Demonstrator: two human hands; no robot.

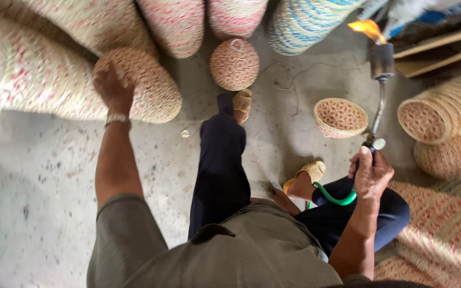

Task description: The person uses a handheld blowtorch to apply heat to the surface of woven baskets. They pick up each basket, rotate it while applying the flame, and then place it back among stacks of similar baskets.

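At upper left we see the left hand (112,85) resting open-fingered on a pink woven basket (145,85). A small open basket (340,117) lies right of centre on the concrete floor (38,181). At right, the right hand (370,173) grips a lit gas torch (380,80).

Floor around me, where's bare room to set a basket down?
Bare concrete floor lies left of the left arm, below the big baskets. Crowded along the top and at right, around the lit torch and small basket.
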